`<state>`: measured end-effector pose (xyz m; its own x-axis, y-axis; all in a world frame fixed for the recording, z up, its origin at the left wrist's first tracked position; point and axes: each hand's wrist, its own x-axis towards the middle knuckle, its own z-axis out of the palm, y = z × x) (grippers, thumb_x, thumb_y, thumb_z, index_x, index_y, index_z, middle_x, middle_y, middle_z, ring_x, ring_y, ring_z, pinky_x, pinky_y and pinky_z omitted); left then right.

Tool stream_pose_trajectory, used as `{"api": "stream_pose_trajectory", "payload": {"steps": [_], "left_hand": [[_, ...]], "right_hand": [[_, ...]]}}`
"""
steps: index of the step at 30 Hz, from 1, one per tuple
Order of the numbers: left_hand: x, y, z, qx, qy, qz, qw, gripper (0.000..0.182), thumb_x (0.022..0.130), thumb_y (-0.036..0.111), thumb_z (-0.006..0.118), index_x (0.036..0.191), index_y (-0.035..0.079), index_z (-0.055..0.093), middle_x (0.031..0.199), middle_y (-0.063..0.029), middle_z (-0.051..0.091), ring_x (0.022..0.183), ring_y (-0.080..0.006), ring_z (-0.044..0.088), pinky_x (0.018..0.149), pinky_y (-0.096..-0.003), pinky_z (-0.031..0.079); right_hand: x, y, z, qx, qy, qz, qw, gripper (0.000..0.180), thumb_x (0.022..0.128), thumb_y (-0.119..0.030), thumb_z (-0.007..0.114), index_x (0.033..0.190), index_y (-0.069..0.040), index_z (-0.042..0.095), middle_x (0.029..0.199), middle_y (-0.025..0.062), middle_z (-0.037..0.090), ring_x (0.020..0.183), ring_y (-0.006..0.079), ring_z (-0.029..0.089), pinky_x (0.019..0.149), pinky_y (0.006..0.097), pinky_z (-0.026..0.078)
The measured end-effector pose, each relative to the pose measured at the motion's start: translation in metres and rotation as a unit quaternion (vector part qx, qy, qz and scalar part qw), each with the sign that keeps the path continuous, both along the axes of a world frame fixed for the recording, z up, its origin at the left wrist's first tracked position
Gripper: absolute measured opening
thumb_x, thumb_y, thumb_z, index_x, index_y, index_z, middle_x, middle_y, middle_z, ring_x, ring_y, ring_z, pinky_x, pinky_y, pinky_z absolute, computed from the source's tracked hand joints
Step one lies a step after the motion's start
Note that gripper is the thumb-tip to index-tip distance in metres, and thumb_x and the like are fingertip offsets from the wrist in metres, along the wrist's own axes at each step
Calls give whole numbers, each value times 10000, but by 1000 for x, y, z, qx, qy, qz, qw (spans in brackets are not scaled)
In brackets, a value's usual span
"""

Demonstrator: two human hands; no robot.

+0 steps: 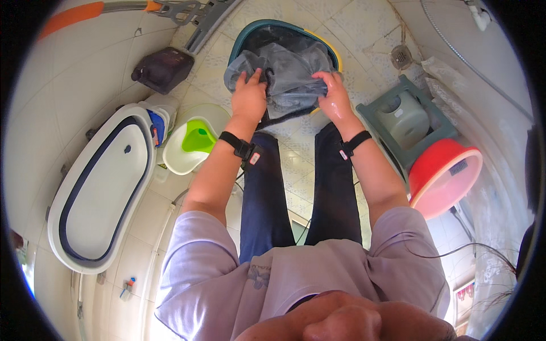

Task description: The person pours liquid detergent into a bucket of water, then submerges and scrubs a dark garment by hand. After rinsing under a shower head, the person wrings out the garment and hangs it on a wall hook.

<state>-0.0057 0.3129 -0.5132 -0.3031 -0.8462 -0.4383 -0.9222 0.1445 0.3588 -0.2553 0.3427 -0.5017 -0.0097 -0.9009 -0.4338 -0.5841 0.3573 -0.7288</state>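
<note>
A sheer grey plastic bag (294, 72) lies bunched over the front of a bin with a teal and yellow rim (251, 30) on the tiled floor before me. My left hand (249, 98) grips the bag's left side, index and middle fingers stretched over it. A black strip (290, 117) runs along the bag's near edge, and a dark cord curls up beside those fingers. On the right, my right hand (334, 94), which looks wet, pinches the bag's gathered edge between thumb and fingers. Bag folds hide some of the fingertips and most of the bin.
To the left, a folding baby bathtub (102, 192) leans against the wall near a white-and-green child's potty (190, 145) and a dark container (164, 70). A grey-green plastic stool (405, 115) and a red basin (445, 174) stand right, below a floor drain (401, 56).
</note>
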Motion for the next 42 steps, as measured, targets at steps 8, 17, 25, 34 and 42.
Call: {"api": "stream_pose_trajectory", "payload": {"steps": [8,17,25,34,42], "left_hand": [[2,58,-14,62,28,32,997,558,765,83,728,1307,34,602,1427,-138,539,1354,-429,408,1117,-434,386],[-23,43,-91,212,-62,38,975,749,833,512,724,1393,53,533,1591,-215,298,1468,-429,265,1188,-554,245],[-42,-47,-213,321,-178,-118,923,657,958,515,523,1482,125,456,1551,-157,391,1357,-432,438,1068,-625,388],[-35,-49,-221,295,-97,-64,948,423,1016,318,444,1217,5,645,1267,-259,616,1162,-438,590,960,-538,466],[9,-9,-3,107,90,25,990,297,896,296,639,929,8,701,902,-239,690,870,-435,655,762,-514,525]], "right_hand": [[10,-6,49,103,185,88,973,899,699,-89,812,1469,-365,439,1639,136,133,1399,455,334,1063,570,410],[56,-54,-69,246,272,336,867,1021,702,-245,882,1526,-443,313,1675,60,-51,1470,516,137,1062,697,361],[35,-95,-176,340,249,321,848,884,882,-36,628,1572,-401,213,1667,135,-67,1439,414,340,1072,528,447],[28,-62,-226,109,187,108,970,329,934,-175,564,1235,-63,636,1372,232,537,1226,413,553,992,503,481],[9,-30,-38,23,50,90,994,304,759,-123,771,1047,-108,675,1168,163,602,1103,384,594,919,449,500]]}}
